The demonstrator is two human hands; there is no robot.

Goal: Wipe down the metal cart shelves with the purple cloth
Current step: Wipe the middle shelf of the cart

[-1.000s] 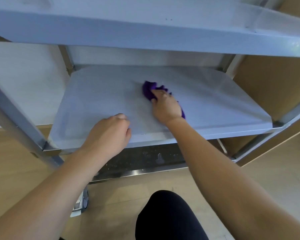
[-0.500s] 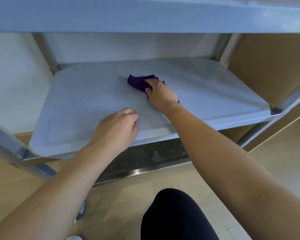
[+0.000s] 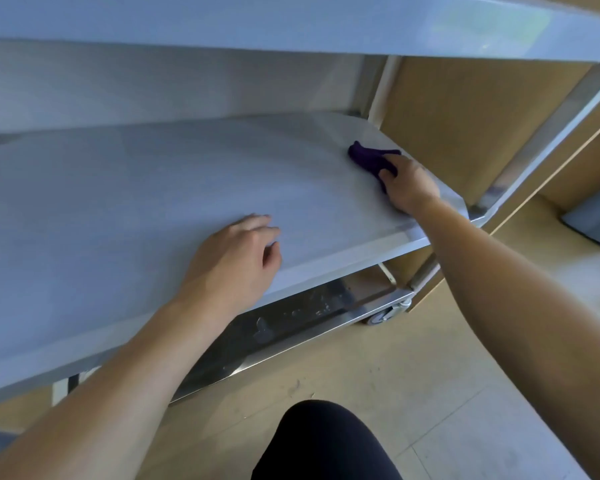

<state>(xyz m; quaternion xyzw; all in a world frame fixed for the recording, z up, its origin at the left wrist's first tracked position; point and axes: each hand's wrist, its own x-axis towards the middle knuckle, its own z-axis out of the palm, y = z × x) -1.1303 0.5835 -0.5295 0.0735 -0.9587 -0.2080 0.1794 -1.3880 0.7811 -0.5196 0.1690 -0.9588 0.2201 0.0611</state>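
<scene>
The purple cloth [image 3: 367, 156] is bunched on the right end of the metal cart's middle shelf [image 3: 146, 188]. My right hand [image 3: 407, 183] presses down on it, fingers gripping the cloth, close to the shelf's right rim. Resting flat near the shelf's front edge, around the middle, is my left hand [image 3: 238, 258], fingers loosely curled and holding nothing. The top shelf [image 3: 291, 26] overhangs above. A darker, smudged bottom shelf [image 3: 291, 317] shows below.
A cart upright [image 3: 548, 133] and a caster wheel [image 3: 388, 315] stand at the right. Brown cardboard panels [image 3: 465, 116] sit behind the cart. A grey flat object [image 3: 593, 216] lies on the floor at far right. My dark-clad knee [image 3: 323, 441] is at the bottom.
My right hand has slid the purple cloth from the shelf's middle to its right end. The view has shifted right; my left hand stays on the front of the shelf.
</scene>
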